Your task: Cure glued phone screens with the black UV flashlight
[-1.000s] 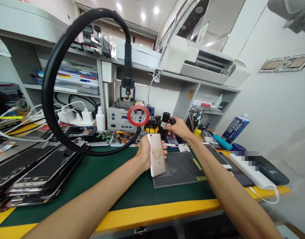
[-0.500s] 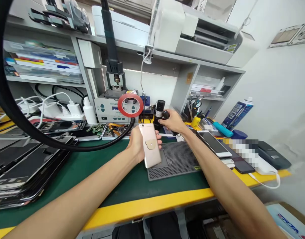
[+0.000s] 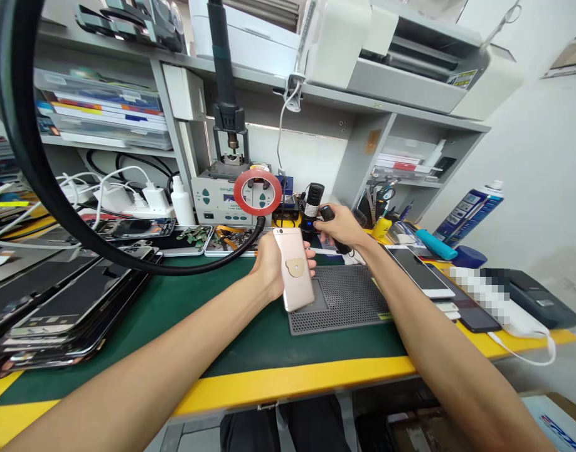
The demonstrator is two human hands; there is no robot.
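Note:
My left hand (image 3: 270, 263) is closed around a rose-gold smartphone (image 3: 295, 295), its back turned up and a tan bear-shaped sticker (image 3: 296, 268) on it. The phone is held above a grey perforated mat (image 3: 349, 307). My right hand (image 3: 347, 225) grips a black cylindrical tool (image 3: 327, 213), whose lower end sticks out below the fingers; its exact kind is unclear. Just left of those fingers stands a black cylinder with a white label (image 3: 312, 204) and a lit blue spot near its lower part.
A hot-air station (image 3: 217, 202) with a red tape roll (image 3: 257, 191) stands behind; its thick black hose (image 3: 194, 271) loops over the left side. Phone screens (image 3: 81, 295) are stacked at left. Phones (image 3: 422, 270) lie at right beside a blue spray can (image 3: 469, 213).
The view has shifted slightly left, moving things rightward in the picture. A blue light now shows on the labelled cylinder, and more of the tool shows below my right hand.

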